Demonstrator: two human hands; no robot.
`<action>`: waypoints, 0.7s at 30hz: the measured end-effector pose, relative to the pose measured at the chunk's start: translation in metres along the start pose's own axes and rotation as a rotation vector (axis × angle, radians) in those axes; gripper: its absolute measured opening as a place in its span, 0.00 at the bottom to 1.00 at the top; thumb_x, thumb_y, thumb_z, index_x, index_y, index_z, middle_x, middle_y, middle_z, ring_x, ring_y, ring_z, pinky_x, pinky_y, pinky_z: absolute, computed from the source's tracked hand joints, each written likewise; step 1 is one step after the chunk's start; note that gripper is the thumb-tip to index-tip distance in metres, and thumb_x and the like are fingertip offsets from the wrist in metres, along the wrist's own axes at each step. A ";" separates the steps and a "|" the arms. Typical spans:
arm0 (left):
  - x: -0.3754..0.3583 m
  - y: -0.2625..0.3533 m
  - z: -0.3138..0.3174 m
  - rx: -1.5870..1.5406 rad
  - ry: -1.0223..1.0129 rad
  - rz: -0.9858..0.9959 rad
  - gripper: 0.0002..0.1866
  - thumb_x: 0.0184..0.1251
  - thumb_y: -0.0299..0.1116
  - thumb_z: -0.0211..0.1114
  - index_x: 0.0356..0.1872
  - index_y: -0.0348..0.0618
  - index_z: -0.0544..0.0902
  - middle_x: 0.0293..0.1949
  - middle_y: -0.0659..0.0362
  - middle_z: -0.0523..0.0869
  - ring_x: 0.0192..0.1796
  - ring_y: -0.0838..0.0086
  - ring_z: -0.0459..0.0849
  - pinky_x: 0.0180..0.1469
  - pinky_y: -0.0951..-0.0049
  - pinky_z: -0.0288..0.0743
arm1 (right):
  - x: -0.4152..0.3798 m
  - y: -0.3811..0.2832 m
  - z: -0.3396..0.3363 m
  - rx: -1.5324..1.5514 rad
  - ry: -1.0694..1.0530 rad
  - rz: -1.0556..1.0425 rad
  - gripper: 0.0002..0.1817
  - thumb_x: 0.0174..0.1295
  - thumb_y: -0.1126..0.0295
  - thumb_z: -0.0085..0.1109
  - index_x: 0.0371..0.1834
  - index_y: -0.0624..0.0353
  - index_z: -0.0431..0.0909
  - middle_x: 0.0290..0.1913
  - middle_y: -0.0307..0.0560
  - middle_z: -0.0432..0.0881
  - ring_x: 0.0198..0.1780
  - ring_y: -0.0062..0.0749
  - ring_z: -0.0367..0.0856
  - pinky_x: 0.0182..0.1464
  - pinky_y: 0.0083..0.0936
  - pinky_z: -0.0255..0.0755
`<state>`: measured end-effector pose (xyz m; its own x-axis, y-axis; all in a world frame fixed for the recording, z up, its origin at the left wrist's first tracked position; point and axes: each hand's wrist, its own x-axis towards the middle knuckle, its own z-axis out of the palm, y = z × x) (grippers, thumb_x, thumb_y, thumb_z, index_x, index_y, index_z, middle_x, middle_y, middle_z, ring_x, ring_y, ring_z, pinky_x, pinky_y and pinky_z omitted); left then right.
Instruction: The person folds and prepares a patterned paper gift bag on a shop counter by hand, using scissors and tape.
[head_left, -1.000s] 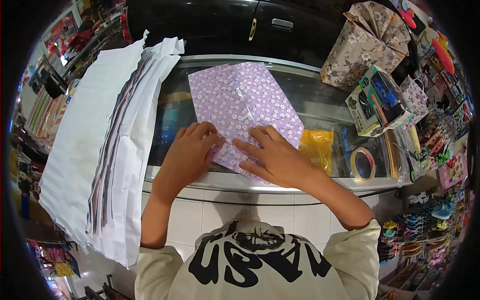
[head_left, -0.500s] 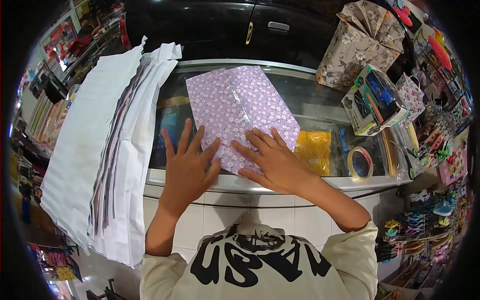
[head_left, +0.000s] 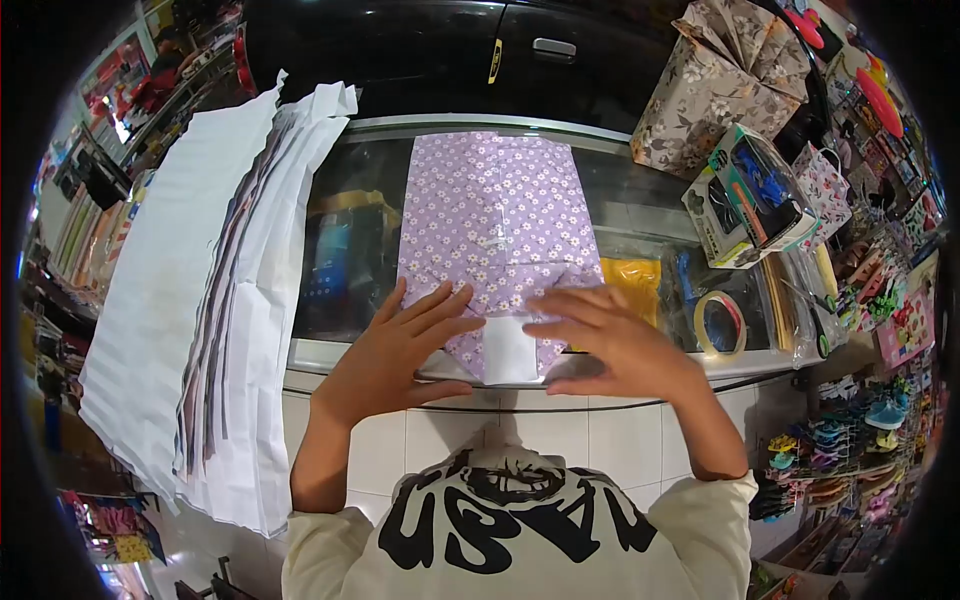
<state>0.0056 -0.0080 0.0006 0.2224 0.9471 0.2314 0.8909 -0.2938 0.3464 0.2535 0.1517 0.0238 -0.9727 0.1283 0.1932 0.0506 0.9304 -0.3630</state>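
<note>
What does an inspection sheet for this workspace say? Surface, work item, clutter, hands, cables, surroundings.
Surface: glass-topped counter with a metal front edge.
Work item: purple flowered paper, folded, lying on the glass; white patch at its near end.
Clutter: white paper sheets at left; tape roll, scissors, printed box and flowered package at right.
Hands: left hand and right hand open, either side of the white patch; fingertip contact unclear.
Cables: dark line below the front edge; cannot tell if it is a cable.
Surroundings: black panel beyond, tiled floor, goods on display at right.
</note>
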 end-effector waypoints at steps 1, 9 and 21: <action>0.000 -0.001 0.002 0.023 -0.001 0.007 0.32 0.57 0.53 0.72 0.61 0.54 0.77 0.72 0.55 0.69 0.75 0.58 0.64 0.77 0.42 0.44 | -0.004 0.000 0.010 -0.007 0.016 0.002 0.30 0.55 0.58 0.71 0.62 0.49 0.75 0.71 0.45 0.70 0.71 0.45 0.67 0.67 0.43 0.60; 0.002 0.002 0.003 0.092 0.100 0.042 0.11 0.63 0.41 0.68 0.43 0.51 0.84 0.65 0.60 0.77 0.69 0.61 0.72 0.77 0.41 0.38 | -0.014 -0.014 0.027 -0.021 0.196 0.021 0.17 0.59 0.66 0.68 0.51 0.56 0.80 0.62 0.46 0.79 0.62 0.41 0.76 0.60 0.37 0.68; 0.024 0.014 0.018 -0.053 0.442 -0.228 0.06 0.60 0.30 0.69 0.38 0.47 0.85 0.40 0.63 0.88 0.43 0.72 0.87 0.76 0.52 0.50 | 0.009 -0.008 0.042 0.014 0.393 0.281 0.11 0.63 0.71 0.61 0.48 0.60 0.79 0.49 0.50 0.78 0.52 0.47 0.76 0.51 0.40 0.70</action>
<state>0.0308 0.0128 -0.0054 -0.1752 0.8461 0.5035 0.8735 -0.1023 0.4760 0.2346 0.1308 -0.0103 -0.7625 0.4963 0.4151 0.2932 0.8370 -0.4621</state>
